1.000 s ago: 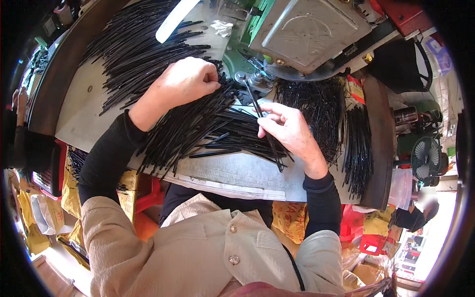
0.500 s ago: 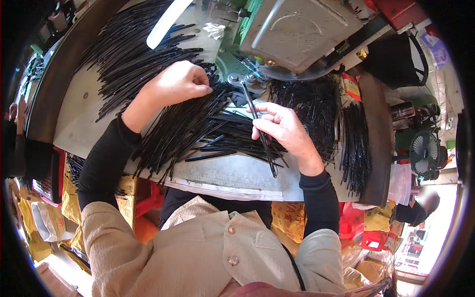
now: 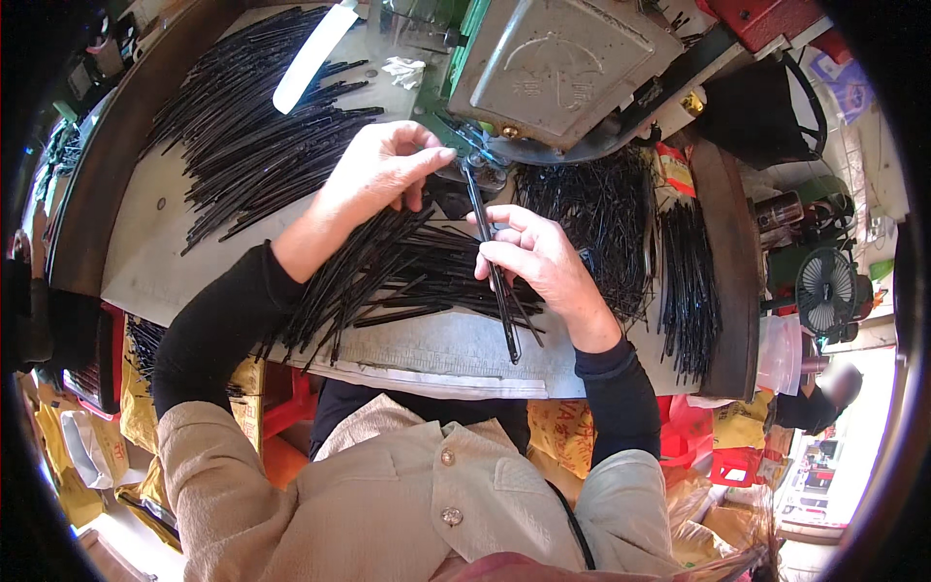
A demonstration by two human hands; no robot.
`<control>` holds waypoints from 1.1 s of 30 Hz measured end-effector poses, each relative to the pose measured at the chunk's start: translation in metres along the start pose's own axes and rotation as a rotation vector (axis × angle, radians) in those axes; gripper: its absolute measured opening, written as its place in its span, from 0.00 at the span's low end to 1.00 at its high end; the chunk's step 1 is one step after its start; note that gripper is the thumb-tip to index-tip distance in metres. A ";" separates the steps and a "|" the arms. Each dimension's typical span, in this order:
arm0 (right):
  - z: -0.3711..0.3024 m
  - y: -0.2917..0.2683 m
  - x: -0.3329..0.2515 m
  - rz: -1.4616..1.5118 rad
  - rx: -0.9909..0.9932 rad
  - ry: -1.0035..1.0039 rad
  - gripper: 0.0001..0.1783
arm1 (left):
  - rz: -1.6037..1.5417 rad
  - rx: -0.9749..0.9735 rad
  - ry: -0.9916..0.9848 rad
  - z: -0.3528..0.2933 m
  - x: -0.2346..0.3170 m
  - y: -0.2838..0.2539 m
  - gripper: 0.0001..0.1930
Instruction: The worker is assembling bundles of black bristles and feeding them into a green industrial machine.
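My right hand pinches a long, thin black strip between thumb and fingers; it slants from the machine's small round metal parts down toward the table's near edge. Close to the strip's upper end is my left hand, with thumb and index finger pressed together; whatever they hold, if anything, is too small to make out. Under both hands lies a loose pile of black strips. Just beyond the fingertips stands a machine with a grey metal cover and green body.
A larger heap of black strips covers the far left of the table, beneath a white blade-like bar. Tangled thin black pieces lie right of the machine, beside a neater bundle. A wooden rim edges the table's right side.
My left hand has moved right, from above the strip pile to the upper end of the held strip. My right hand and its strip have shifted slightly left and nearer.
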State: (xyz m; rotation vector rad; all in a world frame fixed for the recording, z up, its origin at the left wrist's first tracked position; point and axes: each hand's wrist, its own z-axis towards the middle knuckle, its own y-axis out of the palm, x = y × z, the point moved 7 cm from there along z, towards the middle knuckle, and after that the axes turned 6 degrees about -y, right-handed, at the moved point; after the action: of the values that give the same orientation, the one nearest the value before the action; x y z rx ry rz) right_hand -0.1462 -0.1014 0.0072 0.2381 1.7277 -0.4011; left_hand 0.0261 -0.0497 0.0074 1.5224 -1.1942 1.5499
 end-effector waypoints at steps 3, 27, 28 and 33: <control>0.000 0.000 0.000 0.026 0.020 -0.011 0.19 | -0.066 -0.026 -0.061 0.001 -0.003 0.009 0.15; 0.001 0.003 -0.001 0.015 0.037 -0.042 0.19 | -0.265 -0.125 -0.100 -0.010 -0.004 0.020 0.15; 0.001 0.003 -0.001 0.045 0.043 -0.048 0.19 | -0.244 -0.121 -0.081 -0.010 -0.003 0.021 0.15; 0.003 0.003 -0.002 0.091 0.068 -0.069 0.19 | -0.210 -0.098 -0.037 -0.007 0.005 0.022 0.15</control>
State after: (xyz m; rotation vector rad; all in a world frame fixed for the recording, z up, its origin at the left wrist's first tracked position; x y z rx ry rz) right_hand -0.1421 -0.1001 0.0085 0.3468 1.6308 -0.3974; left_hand 0.0023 -0.0526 0.0094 1.5632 -1.0763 1.3134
